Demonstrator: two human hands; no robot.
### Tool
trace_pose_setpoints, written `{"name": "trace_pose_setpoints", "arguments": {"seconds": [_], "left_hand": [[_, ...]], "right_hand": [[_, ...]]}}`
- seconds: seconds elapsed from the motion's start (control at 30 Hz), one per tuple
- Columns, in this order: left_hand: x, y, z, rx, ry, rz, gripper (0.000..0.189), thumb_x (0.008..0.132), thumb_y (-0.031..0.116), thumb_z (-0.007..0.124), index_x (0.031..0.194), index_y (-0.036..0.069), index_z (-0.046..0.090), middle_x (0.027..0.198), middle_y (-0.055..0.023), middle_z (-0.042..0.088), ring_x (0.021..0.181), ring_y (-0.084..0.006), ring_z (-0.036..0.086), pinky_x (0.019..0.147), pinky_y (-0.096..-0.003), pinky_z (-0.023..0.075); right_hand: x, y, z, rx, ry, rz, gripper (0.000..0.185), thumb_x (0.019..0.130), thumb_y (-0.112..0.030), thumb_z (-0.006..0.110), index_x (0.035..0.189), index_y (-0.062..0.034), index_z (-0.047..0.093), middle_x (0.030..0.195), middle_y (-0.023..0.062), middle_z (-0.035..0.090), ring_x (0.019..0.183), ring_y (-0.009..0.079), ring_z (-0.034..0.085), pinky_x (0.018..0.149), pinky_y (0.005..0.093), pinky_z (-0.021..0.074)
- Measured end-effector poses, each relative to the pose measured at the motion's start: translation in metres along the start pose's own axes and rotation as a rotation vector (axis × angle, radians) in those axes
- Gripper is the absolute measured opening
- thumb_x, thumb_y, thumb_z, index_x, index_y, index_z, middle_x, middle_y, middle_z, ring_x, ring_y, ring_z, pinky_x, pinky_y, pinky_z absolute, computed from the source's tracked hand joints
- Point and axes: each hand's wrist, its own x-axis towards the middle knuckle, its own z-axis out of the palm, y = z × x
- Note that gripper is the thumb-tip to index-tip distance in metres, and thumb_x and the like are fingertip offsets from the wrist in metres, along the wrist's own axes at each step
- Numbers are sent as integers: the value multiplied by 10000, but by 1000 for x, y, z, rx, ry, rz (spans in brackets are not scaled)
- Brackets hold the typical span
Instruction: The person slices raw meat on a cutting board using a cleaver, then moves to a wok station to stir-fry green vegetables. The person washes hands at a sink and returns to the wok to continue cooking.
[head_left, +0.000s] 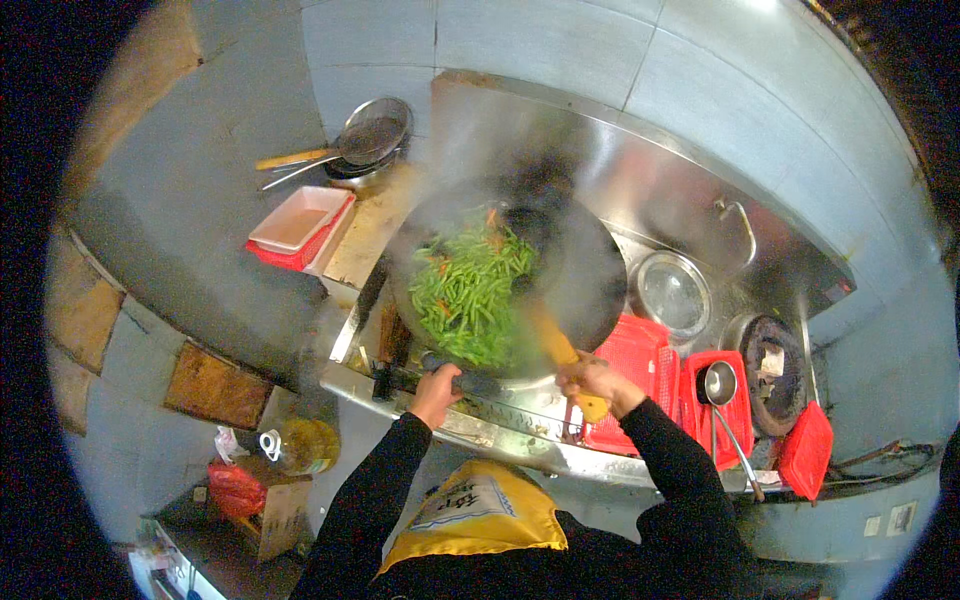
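Observation:
A large dark wok (592, 262) stands on the steel stove before me, with steam over it. Cut green beans (469, 300) with a few orange-red pieces fill its left half. My left hand (437, 397) grips a dark handle or cloth (433, 363) at the wok's near rim; which of the two is unclear. In my right hand (602, 384) is a yellow, wooden-looking shovel or paddle (555, 337), slanting down into the wok. Its far end is blurred by steam beside the beans, and its near end sticks out below my fingers.
Red plastic baskets (636, 360) sit right of the wok, near a round steel basin (673, 294) and a ladle (721, 384). Strainers (373, 139) and a pale tray (301, 219) stand to the left. A faucet (742, 229) juts from the back wall. An oil jug (304, 446) stands lower left.

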Motion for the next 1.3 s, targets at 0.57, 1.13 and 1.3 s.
{"name": "trace_pose_setpoints", "arguments": {"seconds": [0.57, 1.13, 1.3], "left_hand": [[-9, 5, 8, 67, 7, 39, 320, 855, 282, 644, 931, 9, 496, 795, -45, 478, 707, -182, 505, 679, -372, 423], [-4, -3, 2, 10, -68, 88, 311, 863, 299, 636, 889, -10, 609, 755, -57, 538, 661, -181, 521, 640, -362, 438], [-6, 0, 4, 96, -44, 44, 375, 873, 325, 634, 978, -34, 602, 899, -84, 558, 789, -196, 565, 766, -361, 474]], "right_hand": [[-91, 40, 84, -869, 283, -494, 586, 870, 7, 513, 1436, -17, 367, 1252, 163, 496, 1129, 264, 494, 909, 352, 447], [-55, 16, 62, -768, 488, -296, 452, 929, -22, 507, 1375, -16, 434, 886, 60, 589, 762, 201, 572, 697, 317, 487], [-74, 14, 75, -1067, 408, -357, 494, 924, -74, 534, 1403, -28, 424, 908, 200, 646, 800, 362, 648, 718, 419, 516]]}}
